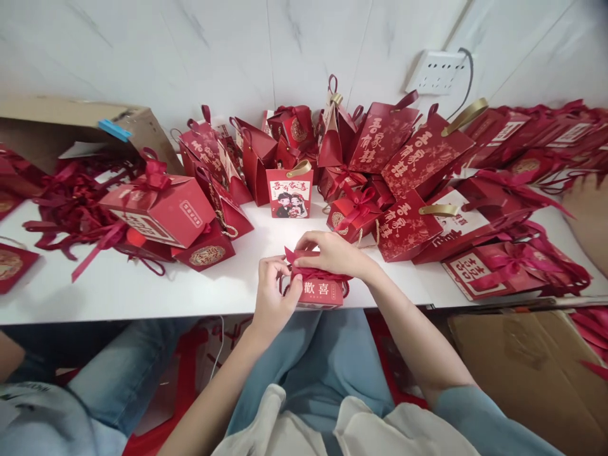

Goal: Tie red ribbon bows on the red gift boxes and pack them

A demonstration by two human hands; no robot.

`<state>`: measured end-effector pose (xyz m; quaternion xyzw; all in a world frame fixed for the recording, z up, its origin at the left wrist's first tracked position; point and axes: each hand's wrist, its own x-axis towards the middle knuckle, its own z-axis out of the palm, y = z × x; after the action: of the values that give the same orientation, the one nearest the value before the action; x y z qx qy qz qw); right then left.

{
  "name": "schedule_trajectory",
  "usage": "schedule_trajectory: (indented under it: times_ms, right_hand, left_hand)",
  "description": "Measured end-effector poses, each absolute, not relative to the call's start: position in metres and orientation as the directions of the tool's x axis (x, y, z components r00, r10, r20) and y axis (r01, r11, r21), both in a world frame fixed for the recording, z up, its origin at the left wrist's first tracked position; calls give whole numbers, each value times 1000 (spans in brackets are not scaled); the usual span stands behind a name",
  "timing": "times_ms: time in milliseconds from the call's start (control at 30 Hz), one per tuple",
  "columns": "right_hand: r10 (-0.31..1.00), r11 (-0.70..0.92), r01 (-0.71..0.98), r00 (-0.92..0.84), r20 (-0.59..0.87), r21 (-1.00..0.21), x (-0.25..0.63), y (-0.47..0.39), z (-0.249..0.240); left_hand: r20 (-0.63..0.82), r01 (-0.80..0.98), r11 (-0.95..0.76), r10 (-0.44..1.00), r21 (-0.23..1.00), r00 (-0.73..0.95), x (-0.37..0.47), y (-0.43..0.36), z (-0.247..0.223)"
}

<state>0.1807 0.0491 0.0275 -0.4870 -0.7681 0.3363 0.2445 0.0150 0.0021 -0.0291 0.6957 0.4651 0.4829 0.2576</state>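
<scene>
A small red gift box with white characters on its side stands at the white table's front edge, right in front of me. A dark red ribbon runs across its top, and one pointed tail sticks up at the left. My left hand is closed at the box's left side, its thumb and fingers pinching at the ribbon. Reaching over the top, my right hand has its thumb and fingers closed on the ribbon near that tail. The exact ribbon ends between the fingertips are partly hidden.
Red boxes crowd the table's back and right. At left, a box with a bow sits beside heaped ribbons and a cardboard carton. A card with a cartoon couple stands ahead. Other people sit at both sides.
</scene>
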Motion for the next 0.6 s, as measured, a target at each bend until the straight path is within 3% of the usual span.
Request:
schedule_trajectory:
  times_ms: [133,267,500,600]
  right_hand:
    - [923,170,493,-383,-37,-854,181,56,21]
    - [956,90,486,-287,-62,-869,180,54,17]
    - [986,56,461,-164,-23,-885,185,56,17]
    - [1000,11,399,-21,3,-917,206,38,13]
  left_hand:
    - [546,492,-582,805,647,233,13,4,-23]
    - [539,504,-683,728,528,422,11,7,-17]
    - [499,486,-727,686,485,529,10,8,-12]
    - [497,499,-724,690,476,527,9,8,-12]
